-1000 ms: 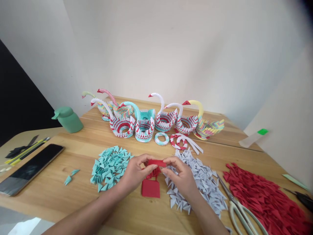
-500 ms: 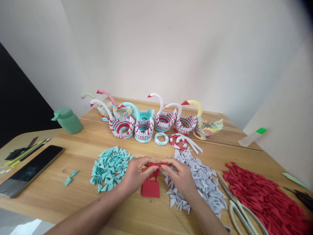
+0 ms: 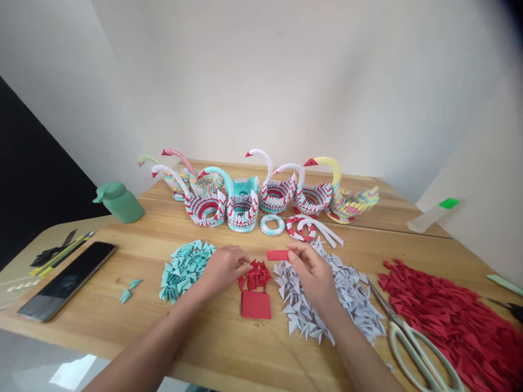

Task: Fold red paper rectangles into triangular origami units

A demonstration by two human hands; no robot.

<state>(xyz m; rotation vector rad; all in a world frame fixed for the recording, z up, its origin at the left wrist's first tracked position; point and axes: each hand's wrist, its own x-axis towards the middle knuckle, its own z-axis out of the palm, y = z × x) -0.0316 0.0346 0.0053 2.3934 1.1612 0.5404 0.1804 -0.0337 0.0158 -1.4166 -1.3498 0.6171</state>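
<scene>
Between the thumb and fingers of my right hand (image 3: 312,269) is a folded red paper strip (image 3: 277,255), pointing left over the edge of the grey-lilac paper triangles (image 3: 347,294). My left hand (image 3: 226,267) is apart from the strip, fingers loosely curled with a small gap at the thumb, and I see nothing in it. Its fingertips are beside a small heap of folded red pieces (image 3: 257,274). In front of that heap lies a flat stack of red paper (image 3: 256,305). A pile of teal paper triangles (image 3: 186,267) sits left of my left hand.
Several folded-paper swans (image 3: 242,213) stand along the back, with paper rings (image 3: 272,225) before them. Scissors (image 3: 408,332) lie beside a large red triangle pile (image 3: 445,321) on the right. A phone (image 3: 69,280) and a green lidded container (image 3: 120,204) are at left.
My left hand has let go of the red strip and moved slightly left, toward the small red heap. My right hand has kept the strip and shifted up and right. The view has tilted slightly.
</scene>
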